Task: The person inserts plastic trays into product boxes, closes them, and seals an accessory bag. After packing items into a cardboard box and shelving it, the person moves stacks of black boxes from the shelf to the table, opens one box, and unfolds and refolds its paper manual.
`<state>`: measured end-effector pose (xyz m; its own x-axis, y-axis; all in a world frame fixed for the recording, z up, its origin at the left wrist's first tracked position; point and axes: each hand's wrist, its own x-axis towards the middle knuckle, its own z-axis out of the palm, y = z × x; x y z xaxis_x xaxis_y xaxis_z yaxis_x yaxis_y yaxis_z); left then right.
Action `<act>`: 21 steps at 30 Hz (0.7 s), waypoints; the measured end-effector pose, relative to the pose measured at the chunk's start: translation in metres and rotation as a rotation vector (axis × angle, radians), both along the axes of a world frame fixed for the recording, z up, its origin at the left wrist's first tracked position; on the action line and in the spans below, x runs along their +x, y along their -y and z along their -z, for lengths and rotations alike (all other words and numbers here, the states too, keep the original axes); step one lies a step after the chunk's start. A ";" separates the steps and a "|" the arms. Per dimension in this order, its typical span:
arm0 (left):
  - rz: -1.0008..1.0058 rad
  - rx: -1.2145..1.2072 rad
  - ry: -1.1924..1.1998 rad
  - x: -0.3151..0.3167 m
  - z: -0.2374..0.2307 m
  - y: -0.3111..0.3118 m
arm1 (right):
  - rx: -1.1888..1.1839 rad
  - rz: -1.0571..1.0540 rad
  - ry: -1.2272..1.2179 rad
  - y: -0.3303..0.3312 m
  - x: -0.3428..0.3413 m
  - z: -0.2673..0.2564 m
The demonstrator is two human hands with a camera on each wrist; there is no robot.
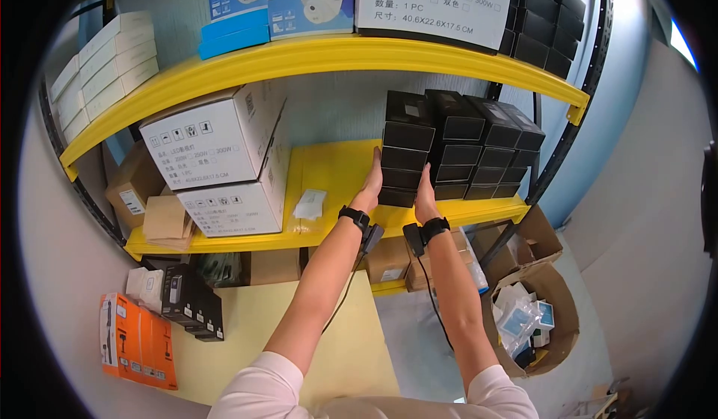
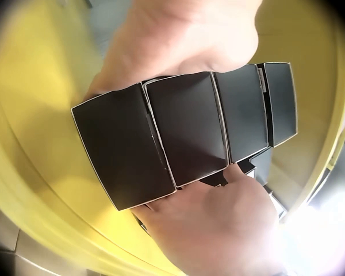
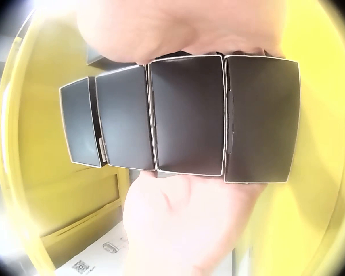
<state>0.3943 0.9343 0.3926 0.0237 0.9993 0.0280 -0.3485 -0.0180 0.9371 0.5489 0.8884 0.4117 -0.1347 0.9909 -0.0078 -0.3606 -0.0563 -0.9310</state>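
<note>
A column of several black boxes (image 1: 407,136) stands upright between the two hands at the middle shelf. The left hand (image 1: 370,183) lies along its left side, and the right hand (image 1: 425,196) presses the right side, fingers extended. Both wrist views show the plain front faces of the boxes (image 2: 187,129) (image 3: 187,115) with a palm on either side; the fingertips are hidden. Whether the lowest box touches the shelf, I cannot tell.
More black boxes (image 1: 497,131) stand right of the column on the yellow shelf (image 1: 333,166). Left are a small white packet (image 1: 310,204) and large white cartons (image 1: 206,146). A yellow beam (image 1: 329,54) runs above; an open carton (image 1: 561,329) stands low right.
</note>
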 end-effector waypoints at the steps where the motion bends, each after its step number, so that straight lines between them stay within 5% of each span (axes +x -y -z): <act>1: -0.028 0.019 -0.005 -0.001 0.003 0.005 | -0.038 0.031 0.009 0.001 -0.002 0.003; 21: -0.006 0.063 0.157 -0.038 -0.031 0.287 | 0.072 -0.115 -0.049 0.231 -0.041 -0.005</act>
<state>0.3560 0.6476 0.4241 0.0077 0.9956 0.0934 -0.4907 -0.0776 0.8679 0.5081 0.6571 0.4168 -0.2454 0.9668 0.0718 -0.4011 -0.0338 -0.9154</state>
